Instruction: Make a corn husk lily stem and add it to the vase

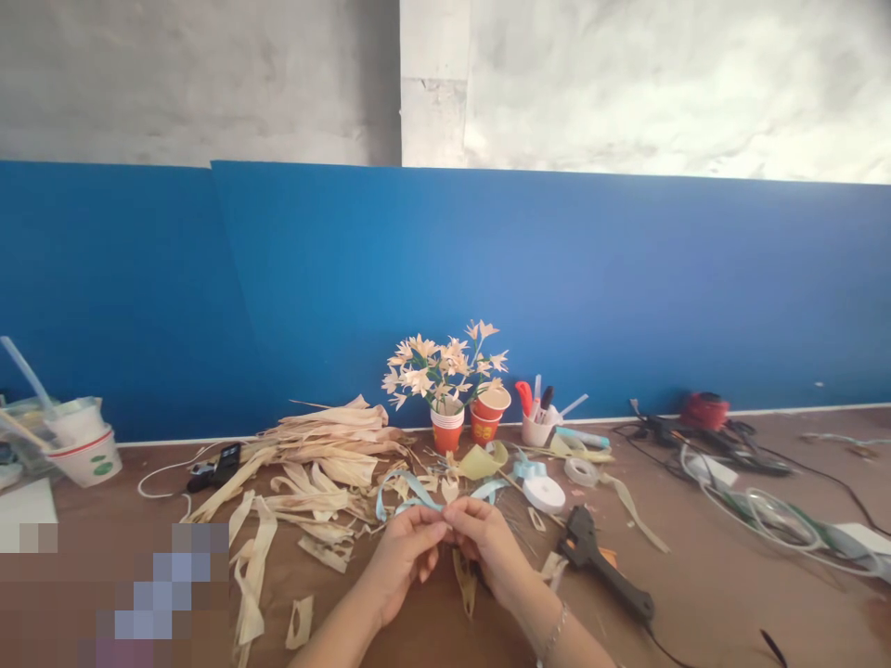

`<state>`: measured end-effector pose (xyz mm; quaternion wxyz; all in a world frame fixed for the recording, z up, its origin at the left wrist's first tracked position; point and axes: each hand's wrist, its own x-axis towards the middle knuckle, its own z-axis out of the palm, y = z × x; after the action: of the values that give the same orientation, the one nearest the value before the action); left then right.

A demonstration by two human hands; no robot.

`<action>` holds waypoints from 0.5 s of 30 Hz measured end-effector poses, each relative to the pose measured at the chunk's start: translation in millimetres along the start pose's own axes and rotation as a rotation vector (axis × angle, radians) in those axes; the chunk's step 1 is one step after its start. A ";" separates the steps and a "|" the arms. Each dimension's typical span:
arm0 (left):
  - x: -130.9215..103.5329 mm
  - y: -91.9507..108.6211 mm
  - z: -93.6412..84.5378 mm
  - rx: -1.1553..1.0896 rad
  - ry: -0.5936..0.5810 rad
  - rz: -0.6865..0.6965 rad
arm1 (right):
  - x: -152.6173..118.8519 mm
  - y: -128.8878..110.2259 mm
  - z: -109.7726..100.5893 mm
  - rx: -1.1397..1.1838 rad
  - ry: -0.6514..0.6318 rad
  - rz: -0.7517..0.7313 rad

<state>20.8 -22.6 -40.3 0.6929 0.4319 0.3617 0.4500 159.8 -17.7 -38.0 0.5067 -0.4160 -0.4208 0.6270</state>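
Far left: red-rimmed paper bowl (87, 464) is holding a white cup (75, 422). Dried husks (327, 445) are covering table left of centre. Lower centre: left hand (407, 555), fingertips closed, is pinching light blue ribbon (416, 486). Red paper cups (446, 436) are holding pale flowers (421, 371) behind. Right hand (491, 547), fingertips closed, is pinching same ribbon. Right of centre: pen cup (535, 431) is holding pens; white roll (544, 494) and glue gun (605, 566) are lying nearby. Cables (780, 520) are cluttering far right.

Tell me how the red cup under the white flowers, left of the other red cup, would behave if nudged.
The cup would probably tip readily: its flowers spread wide above the rim. Several rims show, so it may be a stack that could separate. The thin petals look fragile.
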 end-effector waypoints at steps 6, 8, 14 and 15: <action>-1.9 -0.2 4.0 0.029 0.034 0.015 | 0.1 1.6 1.6 -0.003 -0.025 0.011; -1.4 -1.4 3.0 0.036 0.034 0.027 | 0.1 2.1 1.4 0.004 -0.038 0.016; 1.2 -4.1 0.5 0.034 0.018 0.038 | 0.3 3.2 0.6 -0.021 -0.028 -0.015; 1.6 -4.2 0.5 0.037 0.025 0.040 | 0.4 2.5 0.2 -0.031 -0.015 -0.022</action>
<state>23.1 -22.2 -44.2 0.6713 0.4461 0.3698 0.4622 158.8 -17.7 -40.4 0.5040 -0.4145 -0.4389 0.6177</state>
